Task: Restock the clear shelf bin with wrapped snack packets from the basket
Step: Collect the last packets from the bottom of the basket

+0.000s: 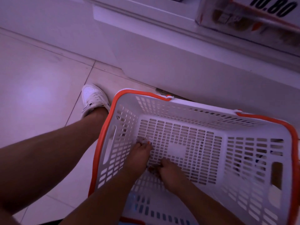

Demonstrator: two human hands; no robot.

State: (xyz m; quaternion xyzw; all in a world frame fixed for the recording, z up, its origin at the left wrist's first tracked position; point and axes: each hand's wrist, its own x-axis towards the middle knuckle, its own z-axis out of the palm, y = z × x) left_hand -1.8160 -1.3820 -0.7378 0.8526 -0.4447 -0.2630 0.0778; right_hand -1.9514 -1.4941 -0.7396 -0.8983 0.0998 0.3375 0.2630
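Down on the basket (pixel 186 108) floor, left hand (pixel 139 157) pinching a small packet (pixel 142 140) near the left wall, right hand (pixel 170 172) curled on another packet (pixel 152 169) toward the near edge, clear shelf bin (pixel 243 18) up at far right, white shoe (pixel 93 99) beside the basket on tiled floor (pixel 40 95).

Beneath me, pale glossy floor tiles (pixel 40 88) with thin dark grout lines, washed in dim violet light, meet the plain white base of the shelving unit (pixel 170 62) that crosses the far right of my view, and my white sneaker (pixel 94 98) rests on the tiles.
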